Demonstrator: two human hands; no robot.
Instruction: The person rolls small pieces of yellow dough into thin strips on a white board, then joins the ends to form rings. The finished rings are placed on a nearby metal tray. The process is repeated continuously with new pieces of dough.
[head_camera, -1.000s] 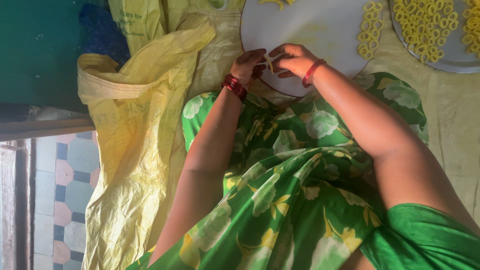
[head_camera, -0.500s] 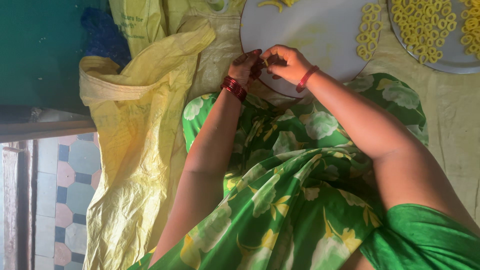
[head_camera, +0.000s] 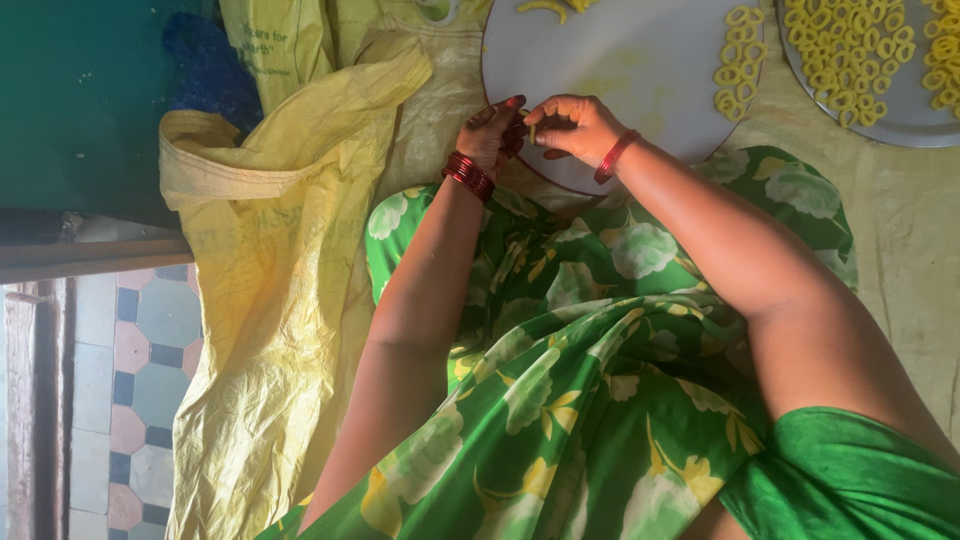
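Note:
My left hand (head_camera: 492, 130) and my right hand (head_camera: 572, 125) meet over the near edge of a round white board (head_camera: 620, 70). Between their fingertips they pinch a small strip of yellow dough (head_camera: 531, 129). Red bangles circle both wrists. Several finished yellow dough rings (head_camera: 738, 62) lie on the board's right side, and a few loose dough pieces (head_camera: 545, 8) sit at its far edge. My green flowered dress (head_camera: 570, 380) covers my lap below the board.
A round metal tray (head_camera: 880, 110) at the top right holds several more dough rings. A crumpled yellow bag (head_camera: 270, 300) lies to the left on a pale cloth (head_camera: 900, 230). A tiled floor (head_camera: 130, 380) and a dark green surface (head_camera: 80, 100) are at the far left.
Both hands have stayed at the board's near edge. The fingers have shifted slightly while working the dough strip between them.

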